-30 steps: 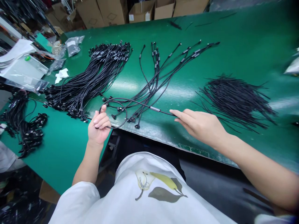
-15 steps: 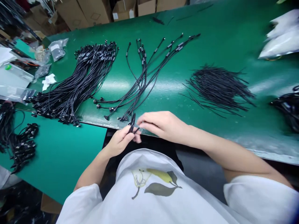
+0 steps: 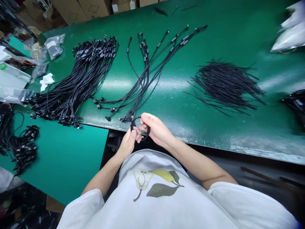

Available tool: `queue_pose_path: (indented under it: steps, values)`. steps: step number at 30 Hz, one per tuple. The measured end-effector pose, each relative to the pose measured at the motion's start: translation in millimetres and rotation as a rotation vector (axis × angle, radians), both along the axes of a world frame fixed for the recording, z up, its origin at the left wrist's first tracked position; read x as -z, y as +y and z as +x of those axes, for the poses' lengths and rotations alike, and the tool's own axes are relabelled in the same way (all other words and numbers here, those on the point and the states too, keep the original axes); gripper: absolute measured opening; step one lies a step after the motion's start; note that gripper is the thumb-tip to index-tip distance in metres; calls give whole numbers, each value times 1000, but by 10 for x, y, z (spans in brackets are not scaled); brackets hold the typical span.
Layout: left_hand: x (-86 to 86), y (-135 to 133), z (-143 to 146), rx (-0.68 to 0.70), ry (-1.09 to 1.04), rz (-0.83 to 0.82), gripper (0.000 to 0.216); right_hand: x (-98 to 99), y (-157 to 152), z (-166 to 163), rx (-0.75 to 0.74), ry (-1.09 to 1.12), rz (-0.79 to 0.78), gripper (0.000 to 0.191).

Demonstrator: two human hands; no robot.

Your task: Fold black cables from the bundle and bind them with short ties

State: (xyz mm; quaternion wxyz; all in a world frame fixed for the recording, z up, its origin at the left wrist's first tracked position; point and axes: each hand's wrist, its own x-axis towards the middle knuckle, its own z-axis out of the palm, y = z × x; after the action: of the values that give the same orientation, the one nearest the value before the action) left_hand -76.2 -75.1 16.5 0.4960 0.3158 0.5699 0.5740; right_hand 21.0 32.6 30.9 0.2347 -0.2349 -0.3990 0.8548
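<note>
A black cable (image 3: 148, 133) is looped into a small coil at the table's near edge, between my two hands. My left hand (image 3: 130, 139) is closed on the coil's left side, where a connector end shows above the fingers. My right hand (image 3: 154, 127) pinches the coil's right side with thumb and fingers. Just beyond my hands lie several loose black cables (image 3: 149, 74) with grey labels, fanned out on the green table (image 3: 176, 105). Whether a short black tie is also in my fingers cannot be made out.
A thick bundle of labelled black cables (image 3: 81, 73) lies to the left. On the right is a pile of thin black strips (image 3: 227, 84). Coiled cables (image 3: 26, 146) rest on the lower green surface (image 3: 71, 159). Plastic bags (image 3: 53, 46) and cardboard boxes (image 3: 92, 9) stand at the back.
My right hand has moved left and down, from above the coil to gripping its right side. The coil has turned and now shows as an open ring. The view has shifted slightly.
</note>
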Motion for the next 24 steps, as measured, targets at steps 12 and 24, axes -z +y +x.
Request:
queue_pose_path:
  steps: [12, 24]
  values:
    - [214, -99, 103, 373, 45, -143, 57, -35, -144, 87, -47, 127, -50, 57]
    - [-95, -20, 197, 221, -388, -246, 42, -101, 288, 457, -9, -60, 942, 33]
